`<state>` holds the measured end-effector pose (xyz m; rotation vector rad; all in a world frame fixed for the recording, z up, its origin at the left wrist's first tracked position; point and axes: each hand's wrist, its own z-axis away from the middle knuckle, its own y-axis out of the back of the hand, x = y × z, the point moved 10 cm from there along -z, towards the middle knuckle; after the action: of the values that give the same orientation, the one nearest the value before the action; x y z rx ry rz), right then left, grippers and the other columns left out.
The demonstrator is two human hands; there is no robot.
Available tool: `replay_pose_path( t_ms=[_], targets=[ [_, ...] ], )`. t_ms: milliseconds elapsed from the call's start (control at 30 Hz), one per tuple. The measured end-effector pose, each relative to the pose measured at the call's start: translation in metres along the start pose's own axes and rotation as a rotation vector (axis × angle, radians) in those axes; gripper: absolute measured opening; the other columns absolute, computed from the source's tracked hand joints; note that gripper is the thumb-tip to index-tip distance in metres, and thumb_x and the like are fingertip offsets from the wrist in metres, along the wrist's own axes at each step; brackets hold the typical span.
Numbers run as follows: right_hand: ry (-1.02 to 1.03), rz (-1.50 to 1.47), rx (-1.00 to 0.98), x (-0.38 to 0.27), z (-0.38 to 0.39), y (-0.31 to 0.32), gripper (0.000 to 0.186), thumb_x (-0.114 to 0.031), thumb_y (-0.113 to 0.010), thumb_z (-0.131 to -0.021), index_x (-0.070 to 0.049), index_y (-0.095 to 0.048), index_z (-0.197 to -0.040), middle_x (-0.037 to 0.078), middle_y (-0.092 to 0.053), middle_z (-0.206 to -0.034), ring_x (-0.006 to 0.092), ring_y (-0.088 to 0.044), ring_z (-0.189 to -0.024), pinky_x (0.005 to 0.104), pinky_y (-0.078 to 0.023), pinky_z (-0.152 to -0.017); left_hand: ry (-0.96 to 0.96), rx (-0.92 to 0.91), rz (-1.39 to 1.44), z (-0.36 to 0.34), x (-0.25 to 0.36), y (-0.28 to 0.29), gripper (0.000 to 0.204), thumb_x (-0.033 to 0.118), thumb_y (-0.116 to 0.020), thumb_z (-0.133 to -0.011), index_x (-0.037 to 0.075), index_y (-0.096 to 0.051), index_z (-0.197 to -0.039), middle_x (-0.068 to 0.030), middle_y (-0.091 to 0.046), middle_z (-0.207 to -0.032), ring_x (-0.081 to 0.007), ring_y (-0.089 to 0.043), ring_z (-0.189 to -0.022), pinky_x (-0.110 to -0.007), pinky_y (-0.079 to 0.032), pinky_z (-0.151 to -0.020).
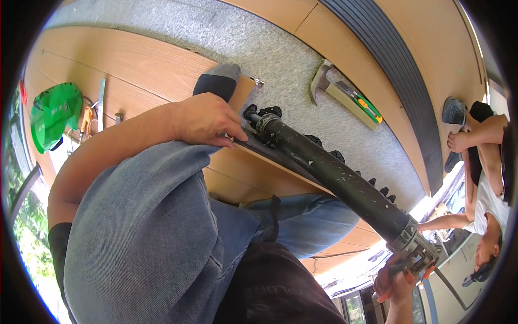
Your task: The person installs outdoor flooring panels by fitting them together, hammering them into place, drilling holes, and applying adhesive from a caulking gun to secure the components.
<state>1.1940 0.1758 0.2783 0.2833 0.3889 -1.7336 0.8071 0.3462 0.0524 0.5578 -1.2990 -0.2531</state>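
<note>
While right hand [396, 283] fingers clamp its trigger, smeared cylindrical caulking gun [334, 178] (left hand [208, 120] seemingly flat).

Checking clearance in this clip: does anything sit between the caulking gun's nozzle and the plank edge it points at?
Nothing visible does. The caulking gun, gripped by the right hand, has its nozzle at the plank edge, beside the left hand. Black blobs already line the edge.
</note>
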Motion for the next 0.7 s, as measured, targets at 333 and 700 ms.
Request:
replay_pose_path(
  t_ms=[333,700],
  targets=[
    [0.141,0.184,0.107,-0.001,0.015,-0.017,0.058,-0.019,-0.079,-0.091,0.002,-0.053,-0.138,0.025,-0.072,-0.101,0.0343,-0.076,-0.084,0.0364,-0.06,-0.056,-0.02,0.013,-0.002,0.0,0.001,0.0,0.028,0.028,-0.079,-0.09,0.014,-0.078,-0.114,-0.0049,-0.072,-0.092,-0.0295,-0.071,-0.09,-0.043,-0.057,-0.079],
    [0.186,0.011,0.105,0.039,0.034,0.018,0.051,-0.026,-0.076,-0.098,-0.006,-0.052,-0.139,0.009,-0.061,-0.08,0.0253,-0.064,-0.059,0.0412,-0.052,-0.053,-0.01,0.012,0.011,0.0,0.0,-0.003,0.03,0.028,-0.082,-0.087,0.015,-0.079,-0.114,-0.0056,-0.072,-0.094,-0.0309,-0.07,-0.089,-0.043,-0.057,-0.081]
  ],
)
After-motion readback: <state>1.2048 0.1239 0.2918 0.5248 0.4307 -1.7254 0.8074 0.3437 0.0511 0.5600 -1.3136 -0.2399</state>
